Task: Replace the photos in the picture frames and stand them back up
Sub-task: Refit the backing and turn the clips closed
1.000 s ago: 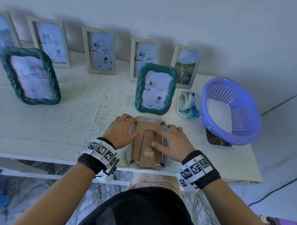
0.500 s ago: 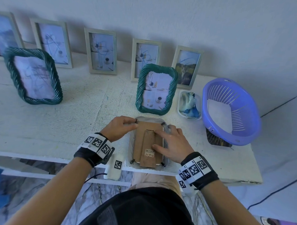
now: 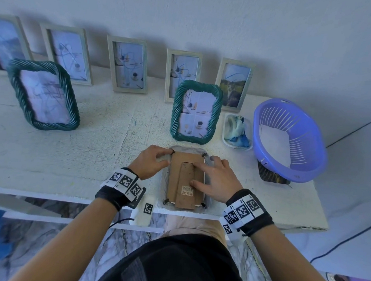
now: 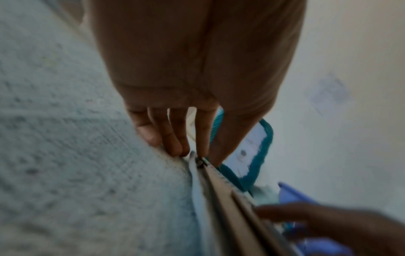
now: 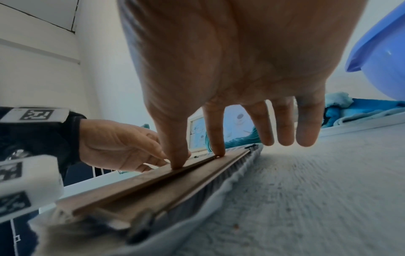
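A pale grey rope-edged picture frame (image 3: 186, 178) lies face down at the lower centre of the head view, on the near edge of a white painted table (image 3: 94, 153), its brown cardboard backing (image 3: 177, 171) turned upward. The frame's long axis runs from the bottom of the picture toward the top, away from the person, and the narrower cardboard stand flap (image 3: 185, 189) lies flat along that same line, a barcode sticker near its lower end.

The left hand (image 3: 152, 163) has its fingers curled at the frame's upper left corner, fingertips (image 4: 175, 149) touching the edge beside a small dark clip (image 4: 200, 162); whether they actually pinch the clip cannot be told. The right hand (image 3: 215, 180) rests flat, fingers straight, with thumb and forefinger (image 5: 215, 143) pressing on the stand flap.

Directly above in the picture, a green rope-edged picture frame (image 3: 195, 112) stands upright, and another like it (image 3: 43, 94) stands at the left. Pale wooden frames (image 3: 128, 64) line the wall across the top. A lilac plastic basket (image 3: 288, 140) sits at the right, with a small white tray of blue cloth (image 3: 237, 130) beside it.
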A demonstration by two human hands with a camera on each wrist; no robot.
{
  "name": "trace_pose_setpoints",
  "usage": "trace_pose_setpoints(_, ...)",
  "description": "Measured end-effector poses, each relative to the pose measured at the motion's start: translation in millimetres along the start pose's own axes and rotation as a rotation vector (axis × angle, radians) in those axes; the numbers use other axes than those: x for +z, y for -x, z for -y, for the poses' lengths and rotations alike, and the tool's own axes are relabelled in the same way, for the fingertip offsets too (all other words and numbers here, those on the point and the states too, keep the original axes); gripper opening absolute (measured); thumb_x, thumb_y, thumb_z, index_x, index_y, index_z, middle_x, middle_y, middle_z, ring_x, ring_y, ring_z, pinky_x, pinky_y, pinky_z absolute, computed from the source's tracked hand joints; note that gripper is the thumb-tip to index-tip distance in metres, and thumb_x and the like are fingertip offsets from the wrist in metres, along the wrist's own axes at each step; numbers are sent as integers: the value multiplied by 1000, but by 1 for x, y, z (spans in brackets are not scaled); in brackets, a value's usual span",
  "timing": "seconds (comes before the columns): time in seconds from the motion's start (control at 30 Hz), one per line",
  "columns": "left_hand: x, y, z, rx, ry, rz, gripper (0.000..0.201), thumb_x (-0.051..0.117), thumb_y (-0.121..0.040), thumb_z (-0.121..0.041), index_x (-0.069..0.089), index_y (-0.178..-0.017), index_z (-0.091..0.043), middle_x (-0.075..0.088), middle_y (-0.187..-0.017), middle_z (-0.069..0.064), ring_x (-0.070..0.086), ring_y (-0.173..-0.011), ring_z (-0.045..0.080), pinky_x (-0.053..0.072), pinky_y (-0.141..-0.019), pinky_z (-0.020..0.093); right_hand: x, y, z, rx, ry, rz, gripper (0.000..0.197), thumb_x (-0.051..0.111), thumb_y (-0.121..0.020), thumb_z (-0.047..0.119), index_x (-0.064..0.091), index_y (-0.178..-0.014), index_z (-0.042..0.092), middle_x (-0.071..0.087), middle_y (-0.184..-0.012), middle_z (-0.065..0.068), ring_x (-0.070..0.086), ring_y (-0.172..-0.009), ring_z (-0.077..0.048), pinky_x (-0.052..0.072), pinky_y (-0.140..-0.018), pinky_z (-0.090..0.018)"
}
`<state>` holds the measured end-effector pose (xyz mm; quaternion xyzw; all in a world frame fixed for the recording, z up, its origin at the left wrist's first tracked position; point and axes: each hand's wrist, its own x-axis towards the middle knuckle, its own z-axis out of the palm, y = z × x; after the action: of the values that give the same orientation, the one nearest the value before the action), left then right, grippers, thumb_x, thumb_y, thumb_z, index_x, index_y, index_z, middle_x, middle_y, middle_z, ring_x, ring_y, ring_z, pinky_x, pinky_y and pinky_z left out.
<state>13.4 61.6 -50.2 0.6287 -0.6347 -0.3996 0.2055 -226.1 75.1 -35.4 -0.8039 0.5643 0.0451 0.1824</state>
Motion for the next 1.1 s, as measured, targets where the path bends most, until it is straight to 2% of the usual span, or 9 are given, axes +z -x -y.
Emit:
trace_pose_setpoints(0.1, 6, 13, 1, -59, -93, -87, 35, 67, -87, -25, 53, -119, -20, 60, -103, 0, 61, -93, 19, 51, -83, 35, 2, 4, 8, -8, 2, -61, 59, 53, -86, 57, 41, -139, 34, 33, -139, -10, 33, -121, -34, 39, -99, -44)
trace_pose_setpoints(0.27, 14, 29, -5, -95, -51, -111, 34, 65, -86, -14, 51, -117, -15, 69, -79, 1, 66, -79, 22, 54, -76, 36, 10, 10, 32, -79, -19, -118, 54, 48, -90, 55, 44, -138, 31, 44, -123, -7, 42, -110, -28, 44, -90, -39)
trace_pose_setpoints(0.5, -25, 49, -45, -35, 173, -218, 32, 68, -87, -21, 53, -115, -24, 69, -85, -1, 69, -73, 14, 58, -71, 34, -11, 18, 55, -59, -561, -188, 54, 44, -91, 63, 52, -132, 28, 63, -121, 2, 58, -107, -15, 49, -89, -34)
trace_pose_setpoints(0.57, -27, 56, -70, 19, 430, -130, 28, 64, -93, -21, 54, -118, -20, 72, -94, 6, 72, -80, 16, 59, -75, 32, -21, 22, 55, -18, -839, -162, 49, 46, -91, 60, 55, -128, 29, 66, -116, 8, 62, -101, -5, 51, -86, -28)
trace_pose_setpoints(0.67, -21, 56, -89, 82, 697, 58, 24, 52, -100, -17, 56, -123, -15, 71, -109, 8, 71, -96, 20, 57, -86, 33, -29, 26, 39, 79, -1030, -219, 32, 48, -96, 50, 64, -111, 27, 69, -101, 10, 66, -94, -7, 56, -79, -36)
trace_pose_setpoints(0.77, -10, 43, -72, 121, 456, -38, 19, 54, -98, -19, 61, -116, -19, 69, -109, 2, 70, -94, 15, 56, -89, 37, -35, 33, 11, 122, -987, -333, 19, 47, -100, 25, 63, -94, 15, 61, -79, -7, 58, -72, -14, 49, -66, -33)
trace_pose_setpoints(0.83, -3, 36, -53, 119, 229, -63, 19, 60, -95, -24, 63, -114, -23, 68, -110, -4, 67, -94, 8, 55, -87, 31, -34, 36, -9, 145, -894, -420, 16, 47, -98, 12, 62, -94, 8, 60, -80, -17, 54, -69, -19, 41, -64, -26)
trace_pose_setpoints(0.93, 5, 30, -29, 110, 46, -19, 27, 63, -93, -26, 61, -119, -23, 65, -116, -4, 64, -94, 3, 48, -79, 15, -23, 32, -26, 213, -792, -419, 17, 49, -97, 9, 66, -98, 10, 68, -88, -6, 62, -80, -17, 45, -73, -26)
trace_pose_setpoints(1.1, 5, 23, -11, 131, -168, 59, 47, 68, -88, -23, 55, -133, -20, 56, -123, 3, 60, -102, 16, 44, -88, 25, -3, 14, -23, 271, -623, -311, 16, 56, -91, 14, 69, -100, 9, 69, -91, -2, 64, -85, -20, 53, -81, -38)
